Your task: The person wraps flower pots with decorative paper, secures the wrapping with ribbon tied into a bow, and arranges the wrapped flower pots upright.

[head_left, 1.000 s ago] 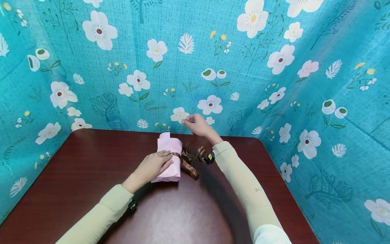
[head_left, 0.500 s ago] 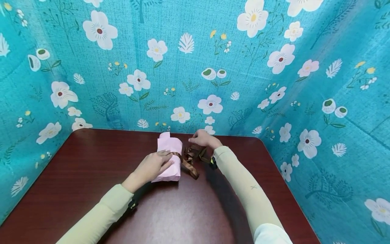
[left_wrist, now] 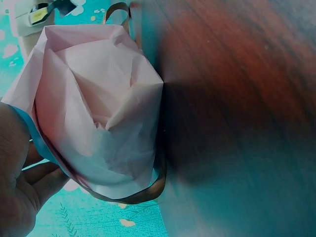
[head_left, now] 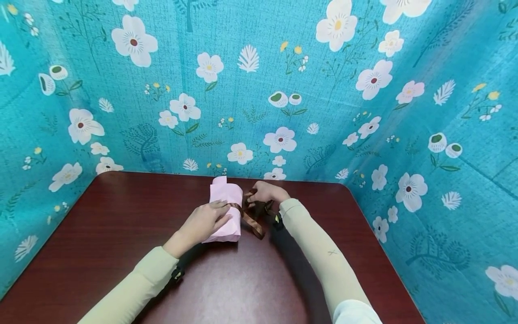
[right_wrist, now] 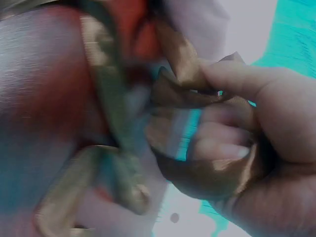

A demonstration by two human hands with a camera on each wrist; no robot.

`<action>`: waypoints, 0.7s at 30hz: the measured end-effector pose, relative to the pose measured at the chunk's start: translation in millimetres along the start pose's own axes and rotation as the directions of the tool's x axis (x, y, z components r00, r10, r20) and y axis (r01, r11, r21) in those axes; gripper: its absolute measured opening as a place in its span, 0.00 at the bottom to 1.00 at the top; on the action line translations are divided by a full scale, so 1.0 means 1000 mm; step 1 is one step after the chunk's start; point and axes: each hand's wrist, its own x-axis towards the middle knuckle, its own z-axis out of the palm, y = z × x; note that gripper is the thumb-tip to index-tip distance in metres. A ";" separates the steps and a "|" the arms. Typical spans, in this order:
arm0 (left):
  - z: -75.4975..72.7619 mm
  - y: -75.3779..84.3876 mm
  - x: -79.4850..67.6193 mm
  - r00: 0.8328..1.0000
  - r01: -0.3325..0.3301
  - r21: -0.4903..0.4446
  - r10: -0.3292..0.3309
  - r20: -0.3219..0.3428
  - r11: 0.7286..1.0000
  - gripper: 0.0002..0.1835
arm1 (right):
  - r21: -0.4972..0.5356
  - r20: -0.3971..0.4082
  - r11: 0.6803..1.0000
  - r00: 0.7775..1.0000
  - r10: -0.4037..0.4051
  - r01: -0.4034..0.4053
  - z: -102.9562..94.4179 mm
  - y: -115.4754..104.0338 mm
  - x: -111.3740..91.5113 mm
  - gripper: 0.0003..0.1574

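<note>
A pink paper-wrapped package (head_left: 229,227) lies on the table, its folded end (left_wrist: 106,89) facing the left wrist view. A brown ribbon (head_left: 254,223) runs across the package and trails off in loops to its right. My left hand (head_left: 202,222) rests flat over the package, fingers extended across its top beside the ribbon. Just right of the package, my right hand (head_left: 268,191) pinches the ribbon between thumb and fingers. In the right wrist view a ribbon loop (right_wrist: 207,177) circles the curled fingers of that hand, while other ribbon lengths (right_wrist: 111,94) look blurred.
The dark reddish-brown table (head_left: 251,283) has its back edge just beyond the package. A turquoise flowered curtain (head_left: 251,90) hangs behind it and along the sides. Small black devices (head_left: 277,220) are strapped at both wrists.
My right hand has come down from above the table's back edge to the loose ribbon beside the package and now grips it. The left hand has stayed on the package.
</note>
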 end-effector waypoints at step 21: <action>0.001 0.003 -0.001 0.999 -0.006 -0.023 0.005 -0.034 1.000 0.17 | -0.063 -0.199 0.967 0.946 -0.256 0.249 -0.053 -0.044 -0.019 0.07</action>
